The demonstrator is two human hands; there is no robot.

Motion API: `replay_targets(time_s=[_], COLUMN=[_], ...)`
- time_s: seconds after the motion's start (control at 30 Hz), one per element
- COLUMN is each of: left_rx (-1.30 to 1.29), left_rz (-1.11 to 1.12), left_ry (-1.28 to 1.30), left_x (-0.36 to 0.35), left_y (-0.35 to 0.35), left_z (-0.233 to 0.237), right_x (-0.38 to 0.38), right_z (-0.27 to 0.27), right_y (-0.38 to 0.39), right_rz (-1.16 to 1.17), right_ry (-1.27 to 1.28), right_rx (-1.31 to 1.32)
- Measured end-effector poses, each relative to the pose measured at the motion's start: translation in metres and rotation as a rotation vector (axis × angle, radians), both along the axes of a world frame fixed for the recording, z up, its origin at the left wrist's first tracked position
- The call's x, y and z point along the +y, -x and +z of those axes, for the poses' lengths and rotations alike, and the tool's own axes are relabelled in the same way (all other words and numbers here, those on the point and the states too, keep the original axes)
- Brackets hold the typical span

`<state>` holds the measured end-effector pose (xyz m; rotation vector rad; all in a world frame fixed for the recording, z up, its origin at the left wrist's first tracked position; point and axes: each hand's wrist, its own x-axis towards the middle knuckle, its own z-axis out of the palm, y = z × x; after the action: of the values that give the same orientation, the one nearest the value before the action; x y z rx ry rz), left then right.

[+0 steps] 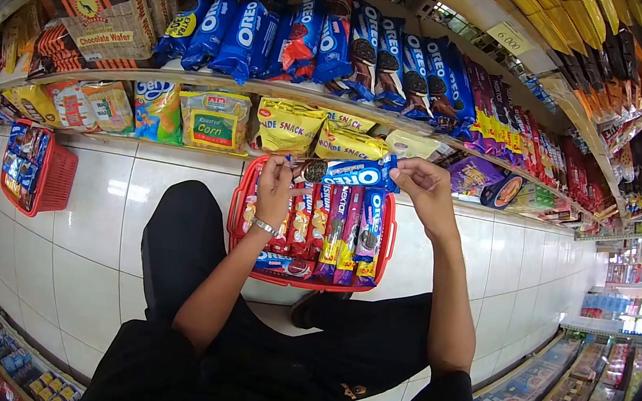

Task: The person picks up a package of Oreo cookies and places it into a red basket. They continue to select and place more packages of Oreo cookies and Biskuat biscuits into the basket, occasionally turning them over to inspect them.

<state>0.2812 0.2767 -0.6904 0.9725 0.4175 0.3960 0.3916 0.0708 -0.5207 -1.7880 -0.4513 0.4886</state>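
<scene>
A blue Oreo pack (pixel 352 173) is held level between my two hands, above the far part of a red basket (pixel 378 270). My left hand (pixel 275 193), with a metal bracelet at the wrist, pinches the pack's left end. My right hand (pixel 424 192) has its thumb and fingers closed on the right end. Below, the basket holds upright rows of snack packs: red and white ones (pixel 299 226), purple Nextar packs (pixel 331 238) and a blue Oreo pack (pixel 370 226). Another Oreo pack (pixel 285 265) lies crosswise along the near side.
On the shelf ahead stand several Oreo packs (pixel 301 34), with chocolate wafer boxes (pixel 103 17) to their left. Yellow snack bags (pixel 288 126) fill the lower shelf. A second red basket (pixel 59 178) with blue packs sits on the tiled floor (pixel 86 252) at left. Low shelves flank both sides.
</scene>
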Motion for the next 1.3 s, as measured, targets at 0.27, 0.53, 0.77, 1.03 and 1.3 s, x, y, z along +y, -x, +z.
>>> replay_targets(time_s=[0.27, 0.53, 0.77, 1.03, 1.3], left_rx=[0.058, -0.021, -0.078, -0.051, 0.049], left_rz=[0.128, 0.089, -0.080, -0.190, -0.389], left_ry=[-0.453, -0.415, -0.262, -0.108, -0.814], left_x=[0.003, -0.006, -0.023, -0.023, -0.013], left_y=[-0.008, -0.006, 0.003, -0.001, 0.015], left_z=[0.018, 0.022, 0.032, 0.009, 0.015], right_x=[-0.004, -0.020, -0.043, -0.027, 0.006], right_z=[-0.009, -0.032, -0.055, -0.025, -0.012], right_y=[-0.014, -0.017, -0.028, -0.024, 0.000], right_rz=[-0.151, -0.203, -0.295, -0.148, 0.067], right_ry=[0.005, 0.169, 0.198, 0.040, 0.156], right_rx=[-0.042, -0.015, 0.036, -0.060, -0.375])
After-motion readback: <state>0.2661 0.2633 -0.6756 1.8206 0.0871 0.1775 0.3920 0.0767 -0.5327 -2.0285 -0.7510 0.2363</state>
